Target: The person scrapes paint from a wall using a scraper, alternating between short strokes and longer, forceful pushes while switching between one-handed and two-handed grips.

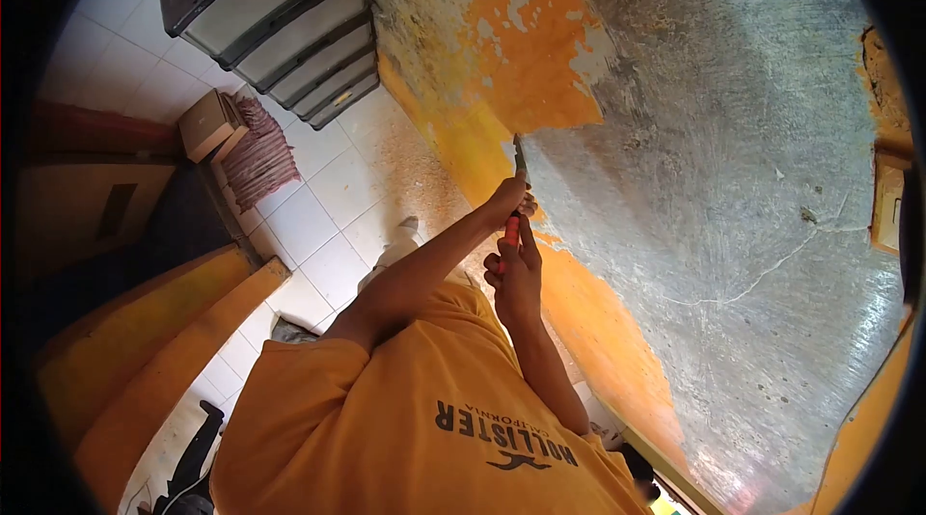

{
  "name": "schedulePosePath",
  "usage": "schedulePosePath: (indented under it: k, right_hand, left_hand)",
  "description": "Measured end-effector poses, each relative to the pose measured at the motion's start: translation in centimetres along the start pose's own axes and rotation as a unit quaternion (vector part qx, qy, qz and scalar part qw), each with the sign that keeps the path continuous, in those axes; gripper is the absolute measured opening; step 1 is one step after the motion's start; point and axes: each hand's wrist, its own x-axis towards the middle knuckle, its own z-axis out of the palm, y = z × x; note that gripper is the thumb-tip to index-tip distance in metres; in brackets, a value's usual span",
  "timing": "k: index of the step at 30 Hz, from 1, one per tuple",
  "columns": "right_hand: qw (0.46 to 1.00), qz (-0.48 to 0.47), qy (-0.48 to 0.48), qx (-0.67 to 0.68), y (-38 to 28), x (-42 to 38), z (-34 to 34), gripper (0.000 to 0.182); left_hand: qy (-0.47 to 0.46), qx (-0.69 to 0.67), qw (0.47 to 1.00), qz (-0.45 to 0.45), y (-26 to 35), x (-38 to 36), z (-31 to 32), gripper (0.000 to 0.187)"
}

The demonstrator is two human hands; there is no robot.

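Note:
A scraper with a red handle [512, 230] and a narrow dark blade [521, 154] lies against the wall [694, 158]. My right hand [518, 274] is closed around the red handle. Farther forward, my left hand [511, 197] grips the tool near the base of the blade, its fingers partly hidden. The blade's tip meets the wall just below a patch of orange paint [540, 62], where bare grey plaster borders yellow and orange paint. I see the blade nearly edge-on, so its full width does not show.
A dark drawer unit [299, 28] stands at the wall's far end. Paint crumbs [415, 168] litter the tiled floor [323, 211]. To the left are a cardboard box [207, 124], a reddish rag [258, 158] and an orange ledge [193, 361]. A switch plate [887, 202] sits at right.

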Motion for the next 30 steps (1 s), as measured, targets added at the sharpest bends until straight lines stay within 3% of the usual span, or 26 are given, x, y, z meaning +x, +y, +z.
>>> schedulePosePath:
  k: [5, 9, 12, 16, 22, 25, 30]
  right_hand:
    - [0.999, -0.002, 0.018, -0.030, 2.7, 2.6, -0.7, 0.071]
    - [1.000, -0.011, 0.004, 0.012, 0.0, -0.1, 1.2, 0.069]
    - [1.000, -0.001, 0.008, -0.013, 0.8, 0.2, 0.2, 0.069]
    - [0.999, -0.011, 0.022, -0.032, 1.6, 1.8, 0.5, 0.071]
    - [1.000, -0.009, -0.023, -0.013, -0.5, -0.4, -0.2, 0.072]
    - [0.999, 0.001, -0.003, -0.033, 1.3, 1.8, 0.0, 0.070]
    - [1.000, 0.000, -0.002, -0.008, -0.2, -0.3, 0.6, 0.074]
  left_hand:
    - [0.050, 0.043, 0.997, 0.027, 0.4, 2.3, -2.3, 0.041]
    - [-0.019, 0.029, 0.999, -0.009, 0.6, 0.5, -0.9, 0.045]
    - [-0.007, -0.006, 1.000, -0.014, 0.5, -0.2, 0.0, 0.037]
    - [0.053, 0.019, 0.998, -0.008, 1.4, 1.2, -0.9, 0.040]
    - [-0.040, -0.024, 0.999, -0.009, 0.3, -0.1, 0.6, 0.037]
    - [0.022, -0.008, 1.000, -0.002, 1.6, 0.3, -0.2, 0.036]
    - [-0.047, -0.030, 0.998, -0.028, 1.0, -0.8, 0.5, 0.039]
